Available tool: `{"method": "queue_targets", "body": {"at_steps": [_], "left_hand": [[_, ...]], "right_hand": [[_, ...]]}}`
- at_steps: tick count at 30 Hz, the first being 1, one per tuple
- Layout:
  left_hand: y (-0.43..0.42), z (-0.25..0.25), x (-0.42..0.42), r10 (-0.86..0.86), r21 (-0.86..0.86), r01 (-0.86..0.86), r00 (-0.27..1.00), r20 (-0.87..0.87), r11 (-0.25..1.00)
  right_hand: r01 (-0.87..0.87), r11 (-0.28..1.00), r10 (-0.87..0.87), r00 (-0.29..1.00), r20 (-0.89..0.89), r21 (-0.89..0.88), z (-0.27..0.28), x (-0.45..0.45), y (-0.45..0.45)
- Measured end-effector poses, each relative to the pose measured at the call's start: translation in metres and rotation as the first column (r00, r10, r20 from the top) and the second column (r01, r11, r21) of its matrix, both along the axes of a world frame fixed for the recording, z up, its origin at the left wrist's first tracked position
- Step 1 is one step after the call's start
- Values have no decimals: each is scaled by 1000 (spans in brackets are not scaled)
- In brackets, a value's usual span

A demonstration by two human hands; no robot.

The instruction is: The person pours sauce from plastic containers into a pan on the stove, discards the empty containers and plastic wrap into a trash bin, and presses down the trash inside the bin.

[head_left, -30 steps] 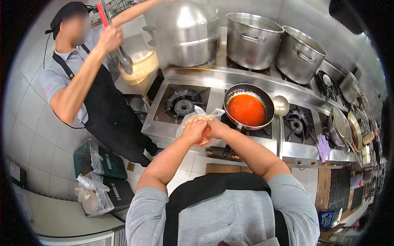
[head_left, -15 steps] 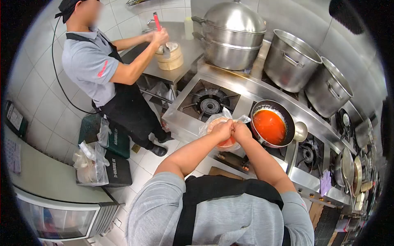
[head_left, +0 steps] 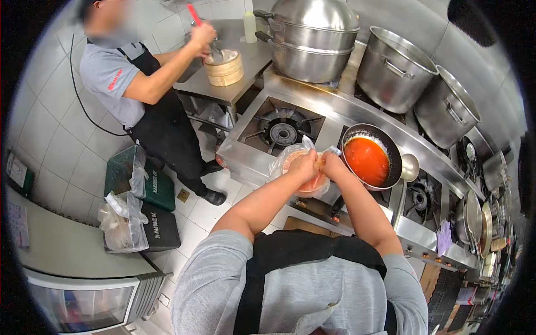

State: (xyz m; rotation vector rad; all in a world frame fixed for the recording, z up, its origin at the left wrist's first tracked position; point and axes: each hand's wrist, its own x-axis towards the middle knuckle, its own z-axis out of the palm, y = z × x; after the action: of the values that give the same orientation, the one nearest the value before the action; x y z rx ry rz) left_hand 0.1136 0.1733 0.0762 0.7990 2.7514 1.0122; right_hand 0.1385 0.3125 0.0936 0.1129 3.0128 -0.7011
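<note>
My left hand (head_left: 303, 166) is closed on the gathered neck of a clear plastic bag (head_left: 282, 158). Close beside it, my right hand (head_left: 334, 167) also has its fingers closed on the bag's neck. Something reddish-orange shows through the bag, which hangs in front of the stove; its contents are partly hidden by my left hand. Just right of my hands, a dark frying pan (head_left: 397, 163) holds bright red-orange sauce (head_left: 365, 161). A metal ladle (head_left: 409, 167) lies against the pan's right side, its handle pointing toward me.
At the left, a co-worker (head_left: 123, 78) works a red-handled tool (head_left: 194, 14) in a bamboo steamer (head_left: 224, 72). A large steamer pot (head_left: 312, 42) and two stockpots (head_left: 391, 78) line the back. A bare gas burner (head_left: 283, 133) lies left of the pan; crates (head_left: 159, 229) stand on the floor.
My hands have drawn slightly apart along the bag's neck, showing a yellowish bit between them. The view has shifted a little. The co-worker's hands keep at the bamboo steamer.
</note>
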Motion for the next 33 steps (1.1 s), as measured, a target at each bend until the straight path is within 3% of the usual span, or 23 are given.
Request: {"method": "queue_targets", "body": {"at_steps": [2,5,6,8,9,12,18,20,25,28,30,31,32,33], "left_hand": [[4,-2,0,38,-4,-38,999,-16,999],[0,21,7,164,-193,-232,935,-315,953],[-2,35,13,163,-196,-232,935,-314,953],[-7,53,23,337,-344,-332,940,-46,878],[-7,46,7,321,-415,-221,928,189,883],[-4,12,-16,284,-437,-115,895,343,892],[-7,-5,-37,214,-396,-59,908,361,916],[-11,-6,-37,156,-363,-14,918,364,932],[-5,7,-24,286,-399,-164,919,270,902],[-2,11,-5,311,-370,-240,939,148,898],[-1,35,16,334,-366,-281,939,87,887],[-1,45,24,359,-366,-324,933,30,873],[-2,44,23,356,-368,-320,934,32,873],[-4,41,20,227,-293,-261,963,-147,920]], "right_hand": [[7,1000,-7,1000,-19,-12,3,4,-2],[20,999,-19,1000,-24,35,-6,3,6],[20,999,-20,1000,-23,33,-9,2,7],[102,994,-99,994,-49,48,-12,0,5],[99,994,-97,994,-44,43,-12,-2,4],[86,990,-90,996,28,113,-13,-9,7],[60,984,-64,998,17,170,-32,-28,13],[83,993,-95,983,154,86,-16,-31,10],[-94,972,56,983,177,215,-4,-28,14],[-62,992,44,985,164,107,-7,-22,22],[36,978,10,975,223,-203,-4,-13,26],[40,978,7,974,225,-205,0,-4,24],[33,991,-44,996,-78,-127,3,6,22],[53,997,-68,924,-376,-50,10,16,19]]}}
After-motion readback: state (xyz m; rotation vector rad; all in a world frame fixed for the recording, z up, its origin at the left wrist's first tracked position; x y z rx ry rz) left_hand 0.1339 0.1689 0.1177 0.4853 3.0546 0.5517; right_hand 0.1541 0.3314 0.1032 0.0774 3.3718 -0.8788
